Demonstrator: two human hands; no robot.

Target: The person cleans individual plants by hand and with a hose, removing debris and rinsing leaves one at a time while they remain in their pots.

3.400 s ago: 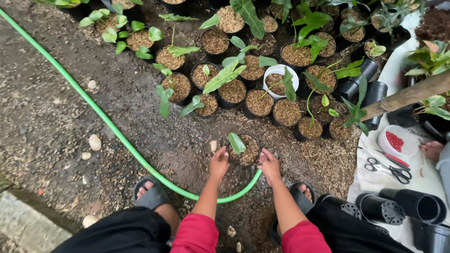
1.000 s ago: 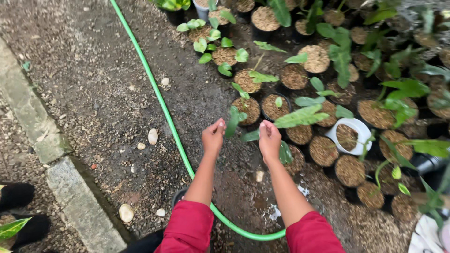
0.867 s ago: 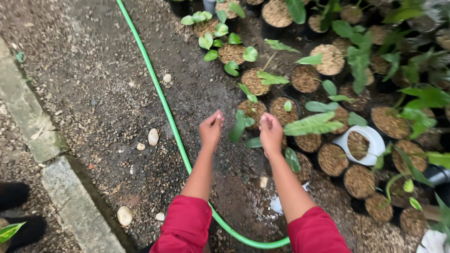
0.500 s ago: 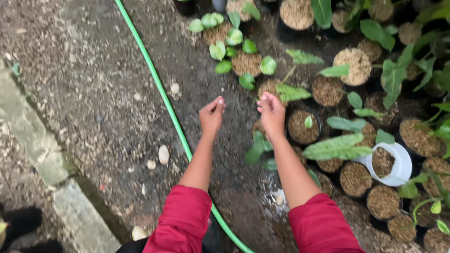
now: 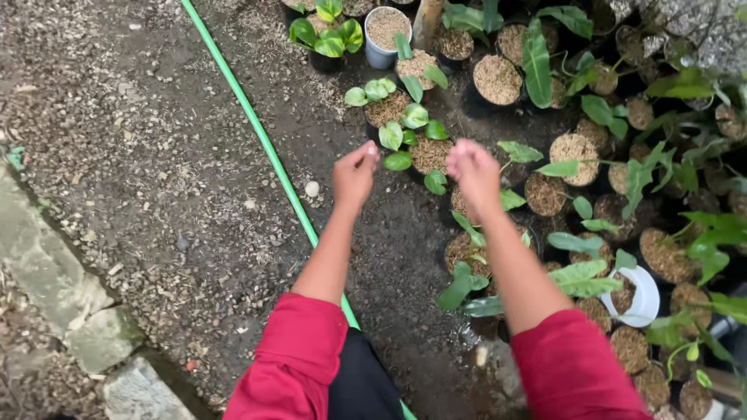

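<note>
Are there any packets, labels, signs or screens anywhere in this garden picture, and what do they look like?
None show: no packages, labels, signs or screens.
Only plain containers and garden things:
White round pot, lower right among the plants, no label visible.
Pale round pot, top centre, filled with brown husk.
Black pots of green seedlings, across the right half.
Green hose, running diagonally over the gravel.

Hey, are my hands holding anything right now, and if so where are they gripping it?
Nothing visible is held. The left hand and right hand hang loosely curled in the air above the potted plants, touching none; the right is blurred.
</note>
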